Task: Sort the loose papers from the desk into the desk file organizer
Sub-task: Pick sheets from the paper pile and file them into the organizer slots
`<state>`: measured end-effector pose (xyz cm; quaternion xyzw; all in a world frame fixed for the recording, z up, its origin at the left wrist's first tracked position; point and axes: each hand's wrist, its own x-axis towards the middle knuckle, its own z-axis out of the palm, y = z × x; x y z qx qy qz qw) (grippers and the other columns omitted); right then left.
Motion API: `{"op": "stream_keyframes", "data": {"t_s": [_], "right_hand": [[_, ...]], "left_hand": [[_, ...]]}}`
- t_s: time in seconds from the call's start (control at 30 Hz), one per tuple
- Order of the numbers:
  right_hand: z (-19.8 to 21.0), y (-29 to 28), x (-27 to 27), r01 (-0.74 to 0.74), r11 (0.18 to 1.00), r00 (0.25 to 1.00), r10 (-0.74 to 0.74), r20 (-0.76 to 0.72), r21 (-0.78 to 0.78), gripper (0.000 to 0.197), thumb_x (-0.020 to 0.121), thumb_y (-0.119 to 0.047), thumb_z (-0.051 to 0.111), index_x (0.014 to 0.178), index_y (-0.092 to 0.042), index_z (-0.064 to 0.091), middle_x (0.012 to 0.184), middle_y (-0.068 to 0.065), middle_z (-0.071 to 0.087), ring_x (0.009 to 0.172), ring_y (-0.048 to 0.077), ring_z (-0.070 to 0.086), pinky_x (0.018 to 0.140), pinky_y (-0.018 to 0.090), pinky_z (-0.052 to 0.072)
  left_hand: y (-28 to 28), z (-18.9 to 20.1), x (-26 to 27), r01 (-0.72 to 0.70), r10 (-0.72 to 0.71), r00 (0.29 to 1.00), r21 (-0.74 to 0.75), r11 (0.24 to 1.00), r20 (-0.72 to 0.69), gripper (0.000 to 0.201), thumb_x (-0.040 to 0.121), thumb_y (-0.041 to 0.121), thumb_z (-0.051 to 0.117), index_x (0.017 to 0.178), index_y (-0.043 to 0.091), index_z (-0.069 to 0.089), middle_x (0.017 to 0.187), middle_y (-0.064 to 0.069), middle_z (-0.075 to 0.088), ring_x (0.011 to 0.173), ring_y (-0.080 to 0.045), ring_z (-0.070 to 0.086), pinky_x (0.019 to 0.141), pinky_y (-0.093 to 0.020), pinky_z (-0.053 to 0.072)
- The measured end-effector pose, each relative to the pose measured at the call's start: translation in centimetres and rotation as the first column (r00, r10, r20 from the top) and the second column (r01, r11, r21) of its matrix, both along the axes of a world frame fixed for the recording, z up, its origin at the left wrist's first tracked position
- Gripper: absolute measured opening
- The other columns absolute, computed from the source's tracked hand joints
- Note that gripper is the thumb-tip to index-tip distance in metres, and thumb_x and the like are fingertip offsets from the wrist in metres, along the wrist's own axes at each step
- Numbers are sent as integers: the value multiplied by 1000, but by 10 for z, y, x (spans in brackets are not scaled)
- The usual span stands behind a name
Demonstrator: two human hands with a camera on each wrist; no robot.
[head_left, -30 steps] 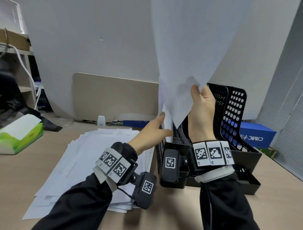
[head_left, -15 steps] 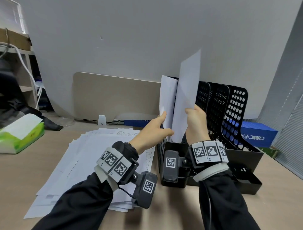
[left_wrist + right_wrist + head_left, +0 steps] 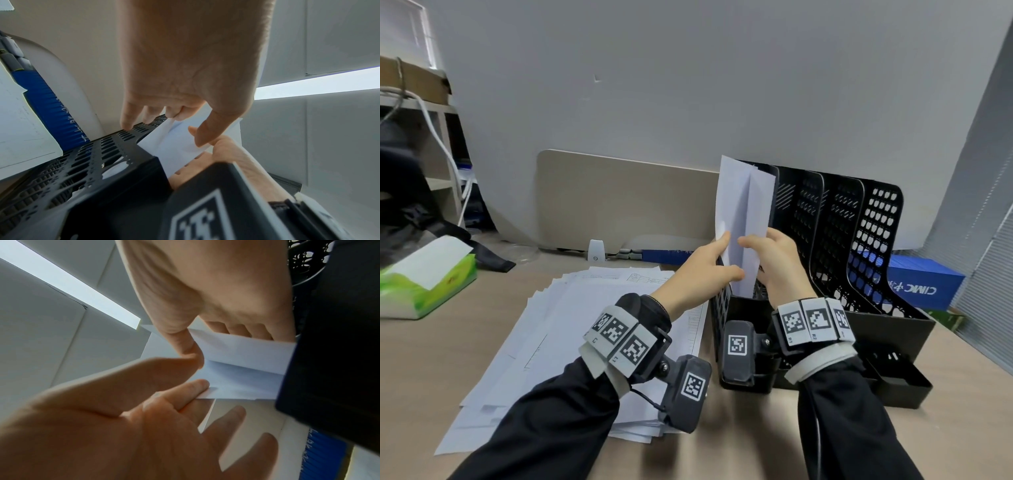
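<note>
Pinching a white sheet (image 3: 751, 219) between thumb and fingers, my right hand (image 3: 777, 260) holds it upright in the leftmost slot of the black file organizer (image 3: 859, 240). My left hand (image 3: 702, 267), fingers fairly straight, touches a second sheet (image 3: 729, 205) standing just left of the first in that slot. Left of my left wrist, the loose paper stack (image 3: 571, 329) lies flat on the desk (image 3: 431, 359).
</note>
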<state>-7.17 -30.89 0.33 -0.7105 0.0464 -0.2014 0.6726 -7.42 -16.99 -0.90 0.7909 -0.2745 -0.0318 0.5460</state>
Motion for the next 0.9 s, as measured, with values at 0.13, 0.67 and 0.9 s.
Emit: {"op": "stream_keyframes", "data": {"t_s": [0.13, 0.67, 0.9], "right_hand": [[0, 3, 5, -90, 996, 995, 89, -44, -15, 96, 58, -51, 79, 142, -17, 48, 146, 3, 52, 131, 22, 53, 106, 57, 44], [44, 49, -48, -74, 949, 967, -7, 256, 306, 12, 92, -8, 55, 86, -8, 66, 73, 9, 67, 56, 16, 58, 51, 23, 47], [-22, 100, -19, -218, 960, 932, 259, -254, 178, 24, 93, -21, 60, 113, -9, 63, 122, 12, 60, 110, 29, 59, 91, 39, 51]], "left_hand": [[1, 3, -5, 32, -30, 998, -35, 999, 59, 68, 95, 8, 55, 156, 23, 30, 152, -13, 38, 127, -13, 52, 104, -28, 41], [84, -21, 8, -355, 200, 879, -316, 880, -433, 17, 94, 14, 59, 103, 8, 71, 104, -10, 75, 86, -24, 71, 75, -35, 60], [132, -73, 10, -452, 220, 720, -204, 868, -659, 19, 98, 22, 55, 104, 8, 65, 106, -14, 70, 82, -29, 66, 71, -37, 57]]}}
